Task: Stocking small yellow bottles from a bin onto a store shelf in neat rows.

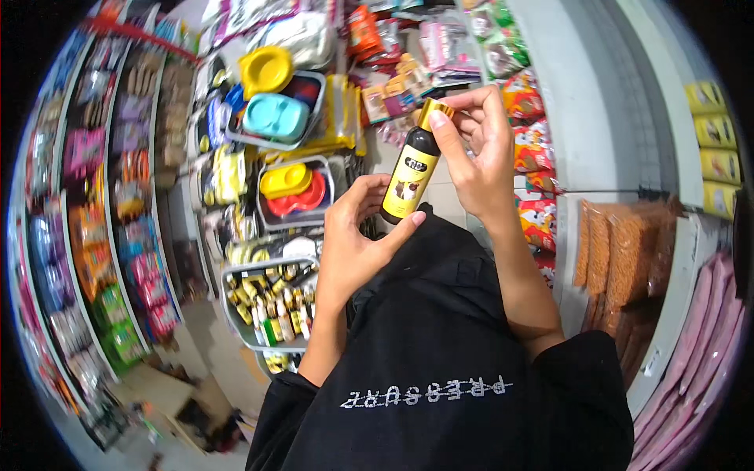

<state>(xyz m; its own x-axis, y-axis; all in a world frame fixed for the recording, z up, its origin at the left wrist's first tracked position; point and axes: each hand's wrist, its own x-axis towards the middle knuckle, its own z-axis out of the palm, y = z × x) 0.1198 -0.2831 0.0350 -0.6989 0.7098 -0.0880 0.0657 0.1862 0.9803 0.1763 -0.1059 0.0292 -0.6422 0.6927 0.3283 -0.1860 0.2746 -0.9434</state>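
A dark bottle [410, 176] with a yellow label and a gold cap [435, 112] is held tilted in front of my chest. My left hand [368, 226] grips the bottle's base between thumb and fingers. The thumb and fingers of my right hand [480, 141] are closed on the gold cap, which sits at the bottle's neck. The label bears writing and a picture of animals. Left of my left forearm, a grey basket [227, 294] holds several small bottles [283, 318], many with yellow labels.
Grey baskets [262, 215] hold yellow, red and turquoise pet bowls [275, 116]. Shelves of packaged goods [85, 153] line the left. Red bags [533, 150] stack at the right, beside bags of orange kibble [627, 253]. An open cardboard box [159, 388] stands at the lower left.
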